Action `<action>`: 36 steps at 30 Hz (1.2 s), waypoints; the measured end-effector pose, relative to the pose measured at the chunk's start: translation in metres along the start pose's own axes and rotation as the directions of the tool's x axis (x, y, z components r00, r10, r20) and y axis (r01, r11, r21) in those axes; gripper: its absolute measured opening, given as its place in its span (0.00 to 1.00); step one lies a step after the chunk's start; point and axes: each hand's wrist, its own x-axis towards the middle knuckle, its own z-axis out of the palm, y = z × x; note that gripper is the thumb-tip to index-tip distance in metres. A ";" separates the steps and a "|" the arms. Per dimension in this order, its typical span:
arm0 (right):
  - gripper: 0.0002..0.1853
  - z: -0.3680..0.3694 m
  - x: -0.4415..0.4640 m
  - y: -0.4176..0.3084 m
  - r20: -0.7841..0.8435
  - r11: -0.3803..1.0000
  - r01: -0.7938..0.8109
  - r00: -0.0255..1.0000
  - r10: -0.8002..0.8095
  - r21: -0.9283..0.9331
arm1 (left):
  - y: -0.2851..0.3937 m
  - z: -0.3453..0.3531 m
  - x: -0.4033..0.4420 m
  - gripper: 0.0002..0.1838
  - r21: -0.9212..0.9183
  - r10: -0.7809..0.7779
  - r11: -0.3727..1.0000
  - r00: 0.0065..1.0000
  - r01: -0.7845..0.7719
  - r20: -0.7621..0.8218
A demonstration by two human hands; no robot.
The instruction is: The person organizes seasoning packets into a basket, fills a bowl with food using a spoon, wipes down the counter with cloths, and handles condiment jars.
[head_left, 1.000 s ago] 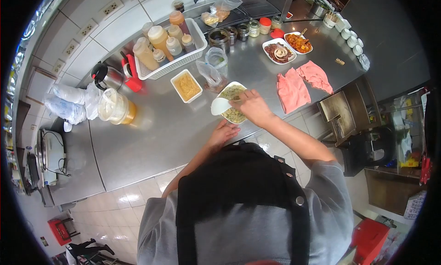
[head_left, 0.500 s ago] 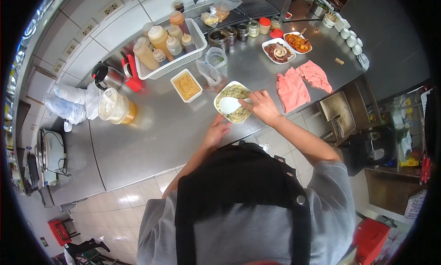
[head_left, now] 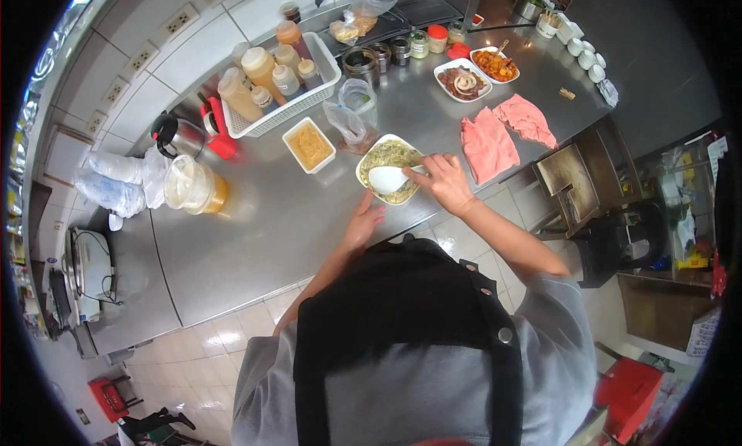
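A white square bowl (head_left: 372, 196) of greenish-yellow chopped mixture sits near the front edge of the steel counter. My right hand (head_left: 448, 185) is closed around the handle of a white serving spoon (head_left: 386, 180), whose broad head rests on the mixture. At the bowl's near left side is my left hand (head_left: 363, 222), fingers stretched out and touching or nearly touching the wall. Just behind the bowl lies an open clear plastic bag (head_left: 352, 125) with something brown at its bottom. To the left stands a white container (head_left: 311, 146) of pale yellow-brown food.
A white basket (head_left: 297, 106) of squeeze bottles, a jug (head_left: 185, 129) and a tub of amber liquid (head_left: 202, 192) stand left. Several jars (head_left: 400, 52) line the back. Right are a bowl of sliced meat (head_left: 462, 81), a bowl of orange food (head_left: 495, 63) and pink cloths (head_left: 491, 144).
The camera view has shifted slightly. Both hands, the spoon and the bowl keep nearly the same arrangement.
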 end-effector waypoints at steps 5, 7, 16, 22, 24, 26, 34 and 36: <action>0.22 0.016 -0.012 0.005 -0.078 1.000 0.003 0.997 -0.001 0.026 | -0.015 -0.008 0.008 0.40 -0.033 0.032 0.999 0.999 -0.031 0.037; 0.21 0.017 -0.014 0.005 -0.094 1.000 -0.018 0.995 0.020 0.018 | -0.014 -0.006 0.006 0.40 -0.011 0.031 0.999 0.999 -0.031 0.025; 0.20 0.020 -0.004 0.006 -0.068 0.983 -0.131 0.988 0.141 0.128 | -0.011 -0.005 0.004 0.39 -0.081 0.037 0.996 0.999 -0.036 0.009; 0.23 0.008 0.024 0.019 0.119 0.864 -0.390 0.921 0.372 0.317 | -0.002 0.001 0.001 0.36 -0.091 0.093 0.991 0.996 -0.094 -0.015; 0.23 0.018 0.023 0.020 0.160 0.901 -0.355 0.933 0.323 0.250 | 0.025 0.013 -0.016 0.35 -0.042 0.032 0.999 0.999 -0.033 -0.038; 0.23 0.015 0.017 0.019 0.224 0.878 -0.396 0.912 0.343 0.268 | 0.013 0.005 -0.010 0.35 -0.012 0.014 1.000 0.993 -0.016 -0.120; 0.26 0.005 0.009 0.027 0.229 0.764 -0.493 0.870 0.437 0.416 | -0.045 -0.013 0.037 0.17 0.807 0.584 0.556 0.785 -0.201 -0.206; 0.25 0.008 0.006 0.024 0.261 0.733 -0.534 0.846 0.465 0.421 | -0.041 -0.006 0.039 0.11 0.859 0.726 0.427 0.674 -0.283 -0.138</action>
